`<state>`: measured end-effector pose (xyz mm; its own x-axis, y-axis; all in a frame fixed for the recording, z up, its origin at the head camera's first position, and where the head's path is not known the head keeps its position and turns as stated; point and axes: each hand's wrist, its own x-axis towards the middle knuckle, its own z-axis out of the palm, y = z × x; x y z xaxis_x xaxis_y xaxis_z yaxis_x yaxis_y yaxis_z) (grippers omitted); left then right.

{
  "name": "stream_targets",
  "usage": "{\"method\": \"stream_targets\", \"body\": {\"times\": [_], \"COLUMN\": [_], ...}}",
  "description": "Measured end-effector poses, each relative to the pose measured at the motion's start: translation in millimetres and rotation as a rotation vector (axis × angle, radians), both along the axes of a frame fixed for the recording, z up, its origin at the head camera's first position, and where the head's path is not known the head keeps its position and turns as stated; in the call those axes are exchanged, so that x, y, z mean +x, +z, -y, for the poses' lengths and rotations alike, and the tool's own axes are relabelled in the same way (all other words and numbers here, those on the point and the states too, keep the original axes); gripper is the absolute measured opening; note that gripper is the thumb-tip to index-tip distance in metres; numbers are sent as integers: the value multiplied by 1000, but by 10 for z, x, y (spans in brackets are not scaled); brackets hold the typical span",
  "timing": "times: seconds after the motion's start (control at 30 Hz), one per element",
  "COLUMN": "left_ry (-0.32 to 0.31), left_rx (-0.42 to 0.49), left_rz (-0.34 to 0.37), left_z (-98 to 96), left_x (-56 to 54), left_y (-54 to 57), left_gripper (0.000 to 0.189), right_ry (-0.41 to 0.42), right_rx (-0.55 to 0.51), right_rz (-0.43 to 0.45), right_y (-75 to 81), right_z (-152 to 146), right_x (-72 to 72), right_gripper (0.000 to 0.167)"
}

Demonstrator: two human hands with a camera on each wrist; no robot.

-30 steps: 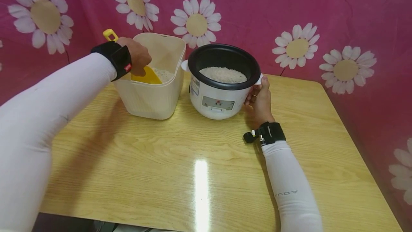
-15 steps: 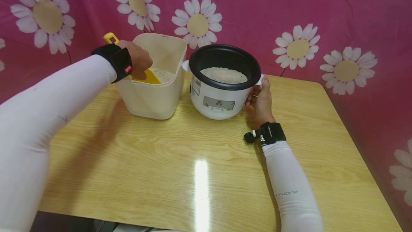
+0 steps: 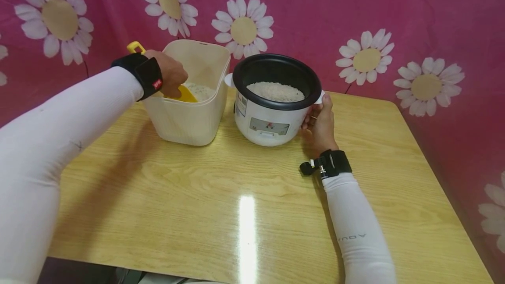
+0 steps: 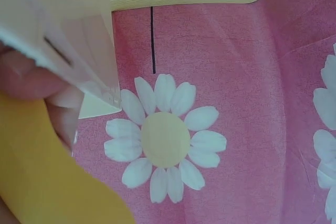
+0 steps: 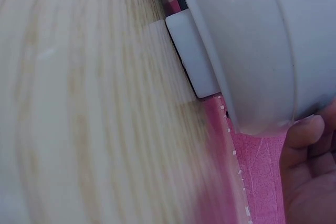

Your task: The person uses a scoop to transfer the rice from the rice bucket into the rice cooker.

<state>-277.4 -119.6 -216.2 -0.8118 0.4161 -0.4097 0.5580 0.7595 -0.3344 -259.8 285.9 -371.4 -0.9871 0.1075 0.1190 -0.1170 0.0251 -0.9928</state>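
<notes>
At the upper left, my left hand (image 3: 170,73) grips a yellow scoop (image 3: 187,94) by its handle, inside the near left side of a tall cream bin (image 3: 189,122). The scoop's blade reaches down towards the rice (image 3: 202,91) in the bin; its lower edge is hidden. The yellow scoop (image 4: 47,166) also fills the lower left of the left wrist view. Beside the bin stands a white rice cooker (image 3: 252,130), lidless, with a black rim and rice (image 3: 276,92) inside. My right hand (image 3: 321,124) holds the cooker's right handle, thumb up along it and fingers curled beneath.
Bin and cooker stand close together at the back of a wooden table (image 3: 197,196). A pink cloth with daisies (image 3: 300,12) hangs right behind them. The table's front edge (image 3: 130,270) lies near the bottom of the head view.
My left hand and the scoop have sunk slightly in the bin, and a little less of the yellow blade shows. My right hand keeps its hold on the cooker.
</notes>
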Motion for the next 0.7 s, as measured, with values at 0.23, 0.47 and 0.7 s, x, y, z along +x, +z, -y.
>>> {"method": "stream_targets", "body": {"times": [0.23, 0.47, 0.7], "left_ry": [43, 30, 51], "left_rx": [13, 26, 35], "left_rz": [17, 9, 29], "left_z": [5, 18, 24], "left_x": [6, -23, -40], "left_y": [3, -20, -38], "left_gripper": [23, 23, 25], "right_ry": [8, 15, 15], "right_rx": [-7, -6, -10], "right_rz": [-5, -11, -15], "right_y": [11, 7, 3], "right_z": [-3, -15, -15], "right_x": [10, 0, -2], "right_gripper": [73, 73, 72]}}
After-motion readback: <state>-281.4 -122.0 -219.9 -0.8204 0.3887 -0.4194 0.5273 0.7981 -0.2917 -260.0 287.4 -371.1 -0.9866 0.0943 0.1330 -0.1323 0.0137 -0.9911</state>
